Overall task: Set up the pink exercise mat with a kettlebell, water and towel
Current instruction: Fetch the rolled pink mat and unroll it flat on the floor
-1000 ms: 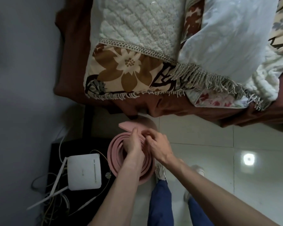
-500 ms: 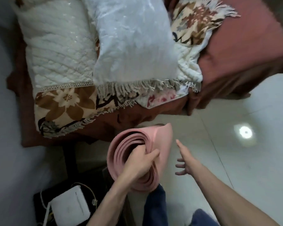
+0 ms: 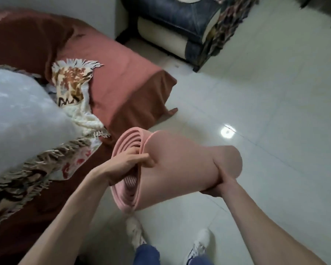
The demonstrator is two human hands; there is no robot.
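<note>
Rolled pink mat (image 3: 180,165) held aloft (above tiled floor), left hand (image 3: 122,165) gripping its coiled end, right hand (image 3: 220,184) clasping the other

One rolled mat (image 3: 183,169), two hands, two shoes.

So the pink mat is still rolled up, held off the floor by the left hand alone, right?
Not quite. The head view shows both hands on the rolled pink mat: the left hand grips the open spiral end, and the right hand holds the far end. It is rolled and off the floor.

mat (image 3: 182,169): matt foam | floor (image 3: 275,111): glossy tile | bedspread (image 3: 122,83): cloth
</note>
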